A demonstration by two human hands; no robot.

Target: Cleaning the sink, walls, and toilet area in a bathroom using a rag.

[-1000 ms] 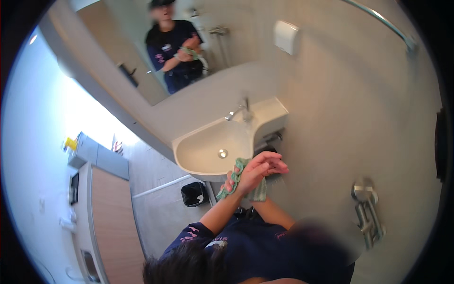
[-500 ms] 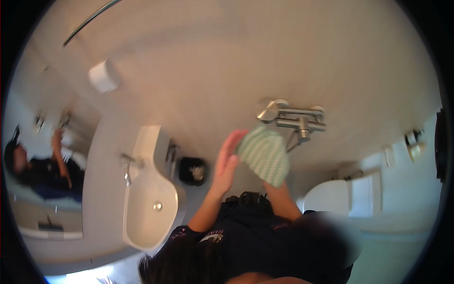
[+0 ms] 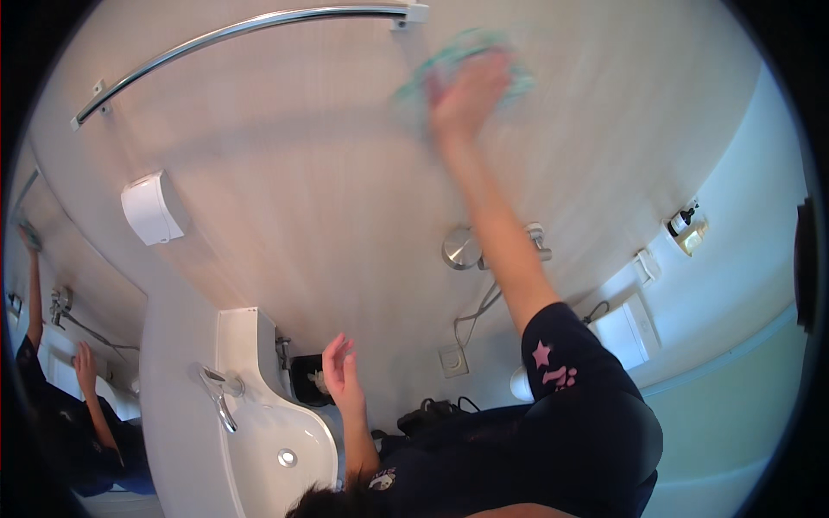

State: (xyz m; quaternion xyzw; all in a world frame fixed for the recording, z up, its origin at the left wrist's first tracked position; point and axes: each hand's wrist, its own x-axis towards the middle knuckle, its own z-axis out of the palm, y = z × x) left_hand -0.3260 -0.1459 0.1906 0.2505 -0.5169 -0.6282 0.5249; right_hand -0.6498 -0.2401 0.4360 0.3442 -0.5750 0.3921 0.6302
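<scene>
My right arm reaches far up the pale wall (image 3: 345, 190). There my right hand (image 3: 473, 91) presses a green and white striped cloth (image 3: 514, 82), blurred by motion, with the cloth spreading out on both sides of the fingers. It lies just right of the end of a chrome rail (image 3: 259, 28). Low down by the washbasin (image 3: 268, 440), my left hand (image 3: 344, 380) hangs in the air, fingers loosely bent and apart, with nothing in it. Below my right forearm, and partly covered by it, is the chrome mixer tap (image 3: 464, 249) with its hose.
A white paper holder (image 3: 154, 207) is mounted on the wall at left. Beside the basin is a black bin (image 3: 306, 380). At right are a toilet cistern (image 3: 626, 332) and a shelf with bottles (image 3: 682, 220). A mirror (image 3: 78, 345) at far left reflects my arms.
My right hand has carried the cloth from in front of me up onto the wall. My left hand has come away from the cloth and dropped lower. The view has shifted up the wall.
</scene>
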